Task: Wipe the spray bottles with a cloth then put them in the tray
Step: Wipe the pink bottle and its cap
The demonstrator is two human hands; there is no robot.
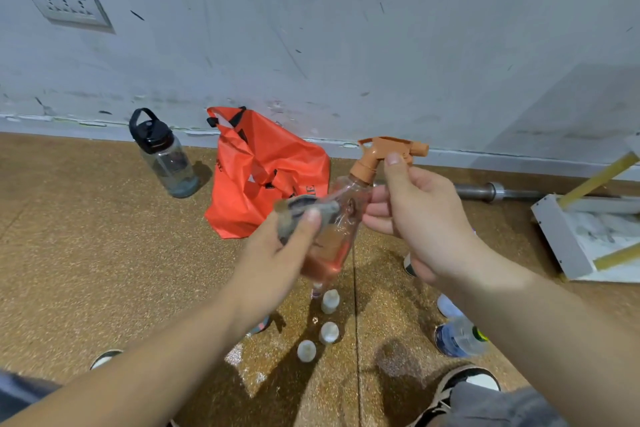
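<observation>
Gripping spray bottle [337, 236] (under right hand [419, 211])

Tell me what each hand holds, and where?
Right hand holds the spray bottle by its neck; left hand presses a bunched cloth against its side.

water bottle [165, 156] beside orange bag [263, 173]; metal bar [491, 191] by wall

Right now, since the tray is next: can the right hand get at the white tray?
Probably yes: the white tray lies on the floor to the side of the right hand, nothing between them, though its grip holds the spray bottle.
</observation>
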